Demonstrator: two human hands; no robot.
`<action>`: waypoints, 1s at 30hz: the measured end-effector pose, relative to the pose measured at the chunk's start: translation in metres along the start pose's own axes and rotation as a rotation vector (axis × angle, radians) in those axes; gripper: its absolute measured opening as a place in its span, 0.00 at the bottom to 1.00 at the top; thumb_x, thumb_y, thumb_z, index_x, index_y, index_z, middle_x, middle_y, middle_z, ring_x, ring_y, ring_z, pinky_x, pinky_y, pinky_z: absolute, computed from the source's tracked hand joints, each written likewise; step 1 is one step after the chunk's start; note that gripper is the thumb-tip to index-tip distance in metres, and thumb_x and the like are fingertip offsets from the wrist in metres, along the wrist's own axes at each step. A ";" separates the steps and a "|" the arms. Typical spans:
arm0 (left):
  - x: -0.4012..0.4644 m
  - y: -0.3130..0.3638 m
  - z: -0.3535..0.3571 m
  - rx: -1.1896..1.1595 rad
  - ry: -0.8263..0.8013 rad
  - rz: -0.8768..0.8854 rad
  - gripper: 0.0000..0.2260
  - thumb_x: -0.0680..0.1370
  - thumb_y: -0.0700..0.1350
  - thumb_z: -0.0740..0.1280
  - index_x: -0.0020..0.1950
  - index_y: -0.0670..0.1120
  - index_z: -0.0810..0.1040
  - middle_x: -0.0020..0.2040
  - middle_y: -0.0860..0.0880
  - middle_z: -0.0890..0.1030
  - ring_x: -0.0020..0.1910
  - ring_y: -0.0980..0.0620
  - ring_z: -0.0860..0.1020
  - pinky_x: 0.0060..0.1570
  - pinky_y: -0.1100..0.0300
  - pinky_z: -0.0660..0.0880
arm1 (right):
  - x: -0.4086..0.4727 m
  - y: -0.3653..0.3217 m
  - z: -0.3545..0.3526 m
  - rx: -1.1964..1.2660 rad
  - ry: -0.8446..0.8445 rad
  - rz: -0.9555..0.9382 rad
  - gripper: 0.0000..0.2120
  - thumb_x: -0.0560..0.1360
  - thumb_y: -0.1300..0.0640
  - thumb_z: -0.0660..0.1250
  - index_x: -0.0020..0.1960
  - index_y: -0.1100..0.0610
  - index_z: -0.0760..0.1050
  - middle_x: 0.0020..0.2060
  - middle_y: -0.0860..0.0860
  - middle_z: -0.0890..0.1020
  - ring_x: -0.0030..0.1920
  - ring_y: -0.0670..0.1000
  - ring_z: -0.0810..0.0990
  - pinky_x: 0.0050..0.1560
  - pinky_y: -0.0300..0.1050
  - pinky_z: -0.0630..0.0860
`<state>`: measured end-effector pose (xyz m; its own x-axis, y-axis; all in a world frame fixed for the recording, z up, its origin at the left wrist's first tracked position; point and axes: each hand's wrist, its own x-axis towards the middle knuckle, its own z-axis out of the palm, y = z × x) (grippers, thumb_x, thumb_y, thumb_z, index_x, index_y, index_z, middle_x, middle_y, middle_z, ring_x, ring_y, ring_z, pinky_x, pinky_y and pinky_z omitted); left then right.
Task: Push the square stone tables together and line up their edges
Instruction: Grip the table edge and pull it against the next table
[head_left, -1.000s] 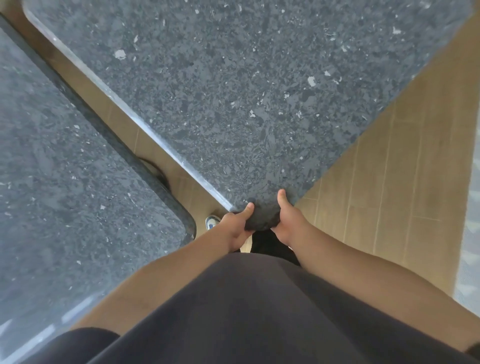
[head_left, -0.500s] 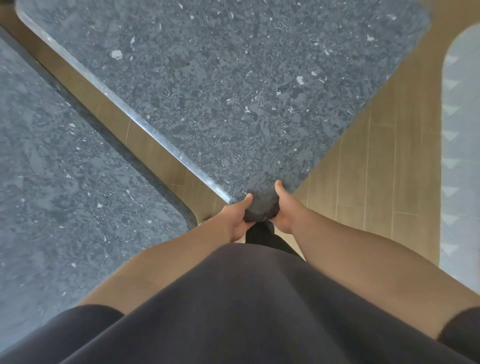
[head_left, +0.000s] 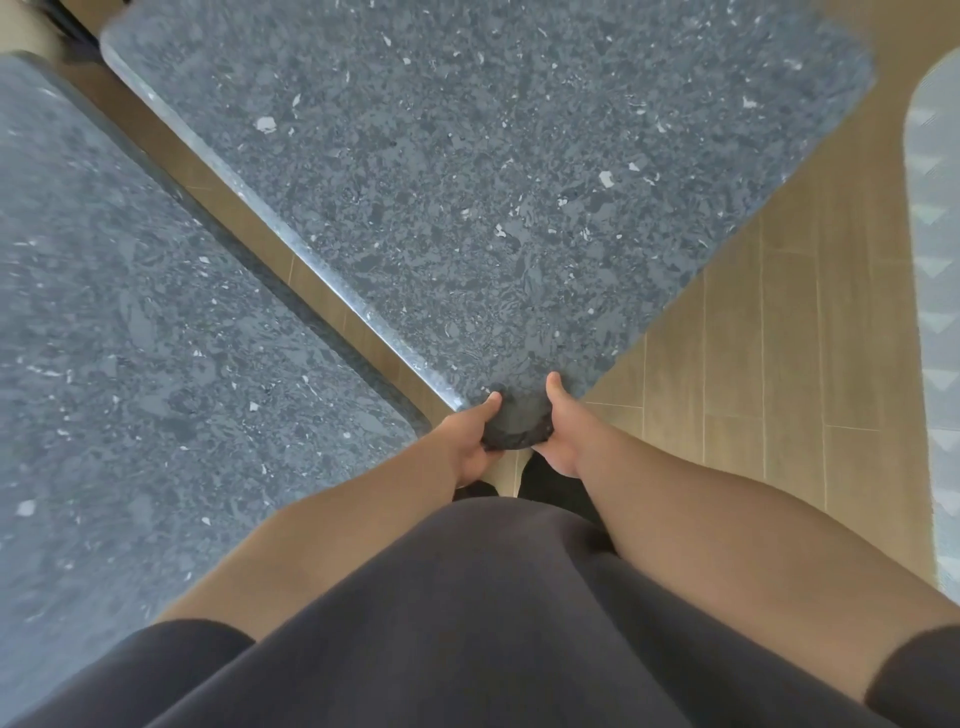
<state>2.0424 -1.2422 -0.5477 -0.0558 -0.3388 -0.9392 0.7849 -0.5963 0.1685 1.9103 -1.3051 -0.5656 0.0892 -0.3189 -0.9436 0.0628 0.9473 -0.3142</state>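
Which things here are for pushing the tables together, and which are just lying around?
For the job:
- held stone table
- other stone table
- left hand and right hand, gripping the held table's corner

Just there:
- wooden floor
- patterned rug

A thin strip of floor (head_left: 332, 306) runs open between the left tabletop (head_left: 130, 338) and the right tabletop (head_left: 493, 182). More floor lies open on the right.
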 end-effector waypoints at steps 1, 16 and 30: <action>0.000 0.001 -0.001 0.006 -0.004 0.000 0.19 0.79 0.46 0.71 0.68 0.42 0.75 0.64 0.44 0.81 0.60 0.45 0.81 0.62 0.49 0.78 | -0.002 0.000 0.002 -0.001 0.009 0.000 0.35 0.72 0.34 0.67 0.70 0.56 0.71 0.60 0.55 0.83 0.55 0.56 0.86 0.53 0.54 0.83; -0.004 0.006 -0.022 0.028 -0.009 -0.004 0.19 0.78 0.46 0.71 0.67 0.40 0.75 0.63 0.43 0.82 0.61 0.45 0.81 0.63 0.47 0.77 | -0.015 0.013 0.020 0.002 0.011 0.030 0.28 0.77 0.36 0.63 0.67 0.55 0.72 0.60 0.54 0.82 0.56 0.56 0.84 0.52 0.53 0.83; -0.022 0.008 -0.023 0.064 0.072 -0.014 0.13 0.82 0.39 0.64 0.65 0.36 0.74 0.64 0.43 0.80 0.58 0.46 0.80 0.58 0.53 0.77 | -0.026 -0.007 0.007 -0.009 -0.067 0.185 0.27 0.79 0.43 0.66 0.71 0.57 0.68 0.68 0.55 0.77 0.67 0.55 0.76 0.56 0.51 0.77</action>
<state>2.0646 -1.2227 -0.5327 -0.0197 -0.2782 -0.9603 0.7433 -0.6465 0.1720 1.9150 -1.3038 -0.5386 0.1643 -0.1402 -0.9764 0.0300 0.9901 -0.1371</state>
